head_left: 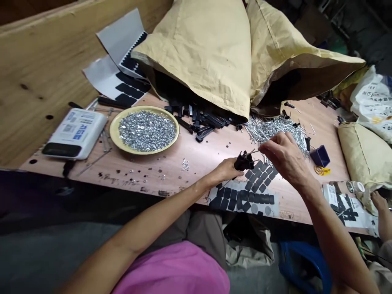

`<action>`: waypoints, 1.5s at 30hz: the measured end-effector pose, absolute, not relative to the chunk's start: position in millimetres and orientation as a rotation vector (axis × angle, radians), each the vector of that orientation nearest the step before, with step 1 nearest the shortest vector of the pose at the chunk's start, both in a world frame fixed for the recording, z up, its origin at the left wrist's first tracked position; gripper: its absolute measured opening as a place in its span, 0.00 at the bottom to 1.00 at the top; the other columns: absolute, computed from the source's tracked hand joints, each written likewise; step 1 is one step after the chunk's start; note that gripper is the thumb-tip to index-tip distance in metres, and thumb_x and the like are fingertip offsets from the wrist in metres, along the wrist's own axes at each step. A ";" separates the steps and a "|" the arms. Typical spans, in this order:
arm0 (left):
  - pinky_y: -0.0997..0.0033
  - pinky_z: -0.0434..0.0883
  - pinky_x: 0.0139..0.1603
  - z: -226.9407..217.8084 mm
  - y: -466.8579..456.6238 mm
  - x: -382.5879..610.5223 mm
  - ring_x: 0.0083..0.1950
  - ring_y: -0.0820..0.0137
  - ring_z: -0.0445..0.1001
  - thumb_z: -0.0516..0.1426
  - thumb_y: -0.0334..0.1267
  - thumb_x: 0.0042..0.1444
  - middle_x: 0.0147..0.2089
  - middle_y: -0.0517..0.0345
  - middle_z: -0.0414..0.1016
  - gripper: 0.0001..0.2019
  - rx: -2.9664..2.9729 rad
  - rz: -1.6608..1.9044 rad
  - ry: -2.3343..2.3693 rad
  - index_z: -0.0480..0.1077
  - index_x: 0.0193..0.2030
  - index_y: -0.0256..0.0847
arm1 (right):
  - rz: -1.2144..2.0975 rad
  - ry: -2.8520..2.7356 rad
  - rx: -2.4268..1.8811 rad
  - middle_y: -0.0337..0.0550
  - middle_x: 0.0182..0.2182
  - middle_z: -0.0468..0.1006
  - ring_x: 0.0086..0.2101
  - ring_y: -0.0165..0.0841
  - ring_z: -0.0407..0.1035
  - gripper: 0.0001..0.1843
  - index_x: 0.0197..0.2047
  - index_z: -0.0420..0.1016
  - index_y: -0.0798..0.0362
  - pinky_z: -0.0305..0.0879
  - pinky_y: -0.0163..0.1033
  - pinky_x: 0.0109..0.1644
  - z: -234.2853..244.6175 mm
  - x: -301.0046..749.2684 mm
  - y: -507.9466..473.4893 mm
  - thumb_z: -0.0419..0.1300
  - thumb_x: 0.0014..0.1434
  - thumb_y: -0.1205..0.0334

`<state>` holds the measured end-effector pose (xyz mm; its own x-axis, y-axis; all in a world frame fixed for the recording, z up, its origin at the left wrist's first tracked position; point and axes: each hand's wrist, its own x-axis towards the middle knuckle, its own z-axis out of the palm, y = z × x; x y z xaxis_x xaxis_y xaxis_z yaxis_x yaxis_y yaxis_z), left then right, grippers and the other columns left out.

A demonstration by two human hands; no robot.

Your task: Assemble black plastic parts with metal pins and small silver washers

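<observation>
Black plastic pieces [244, 162] sit bunched in our left hand [227, 170], its fingers closed round them above the table [211, 151]. We pinch a thin metal pin [253, 152] between the fingertips of our right hand [286, 159], its end reaching to the bunch; whether it goes inside, we cannot tell. Behind that hand, we see a loose heap of nails [275, 126]. Dark patches [260, 176] lie below our hands, some on a pale sheet [261, 206] at the table's near edge. To the left, we have a yellow bowl [114, 136] filled with small washers [147, 130]; more black parts [211, 120] spill out beneath a big paper sack [205, 49]. Right of the nails, a dark blue cup [320, 156] stands beside yellow bands [322, 170].
</observation>
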<state>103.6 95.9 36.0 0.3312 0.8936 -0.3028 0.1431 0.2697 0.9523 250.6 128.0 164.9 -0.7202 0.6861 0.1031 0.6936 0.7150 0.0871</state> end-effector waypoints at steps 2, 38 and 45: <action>0.73 0.63 0.30 40.1 92.8 104.8 0.37 0.64 0.73 0.58 0.31 0.42 0.34 0.56 0.75 0.13 1.261 0.667 1.161 0.72 0.37 0.37 | -0.264 -2.930 -1.154 0.46 0.32 0.67 0.34 0.36 0.56 0.11 0.36 0.74 0.51 0.55 0.39 0.35 167.7 246.7 125.4 0.51 0.64 0.61; 0.60 0.67 0.54 36.7 124.2 120.9 0.52 0.58 0.71 0.59 0.42 0.48 0.47 0.49 0.77 0.18 1.145 0.965 0.900 0.72 0.44 0.35 | 1.123 -1.010 -1.307 0.43 0.30 0.79 0.37 0.39 0.72 0.21 0.32 0.75 0.56 0.68 0.40 0.41 45.6 232.7 113.8 0.63 0.45 0.45; 0.61 0.73 0.43 29.7 125.4 123.8 0.38 0.61 0.77 0.55 0.47 0.53 0.40 0.47 0.78 0.18 0.912 1.017 1.062 0.72 0.43 0.33 | 1.051 -0.992 -1.319 0.44 0.34 0.79 0.38 0.38 0.73 0.22 0.42 0.74 0.56 0.70 0.42 0.42 42.7 221.7 116.1 0.60 0.50 0.48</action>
<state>123.8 125.4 29.7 0.1632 0.9551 -0.2474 -0.2055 0.2782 0.9383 221.7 116.1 42.7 0.2495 0.9680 -0.0284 -0.0272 -0.0223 -0.9994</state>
